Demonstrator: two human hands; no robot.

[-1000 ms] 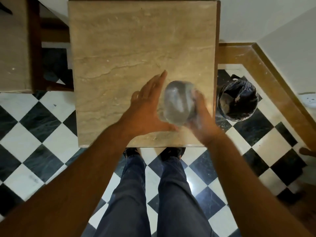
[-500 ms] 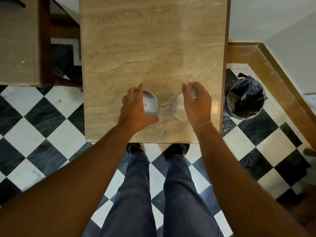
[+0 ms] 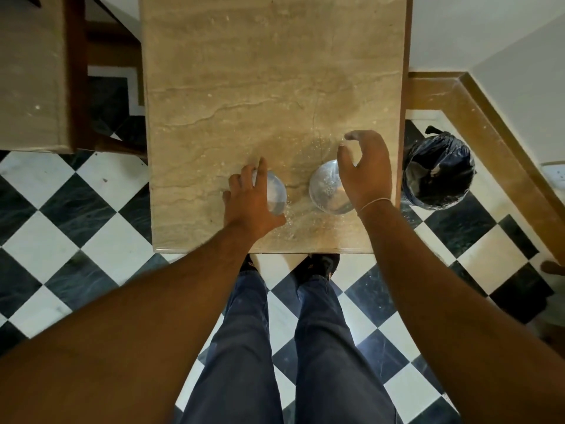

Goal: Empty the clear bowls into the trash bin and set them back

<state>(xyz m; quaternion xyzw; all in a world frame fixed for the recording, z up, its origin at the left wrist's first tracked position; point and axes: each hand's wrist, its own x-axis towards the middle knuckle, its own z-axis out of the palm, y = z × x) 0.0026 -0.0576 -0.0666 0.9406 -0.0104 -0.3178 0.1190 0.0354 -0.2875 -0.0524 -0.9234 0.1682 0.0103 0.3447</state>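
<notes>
Resting beside fingers point(image 3: 258, 175): clear bowls point(image 3: 325, 191).

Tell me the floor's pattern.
Black-and-white diamond checkerboard floor, seen in the head view.

Polished beige veined stone for the desk point(image 3: 244, 87), faintly glossy. Clear, shiny plastic or glass for the two bowls point(image 3: 276, 191) point(image 3: 325, 188). Crinkled glossy black plastic lining the trash bin point(image 3: 440, 166). Smooth black-and-white tiled floor point(image 3: 61, 228). Matt blue denim trousers point(image 3: 241, 347).

head view, steeply downward, near table point(image 3: 244, 87)
</notes>
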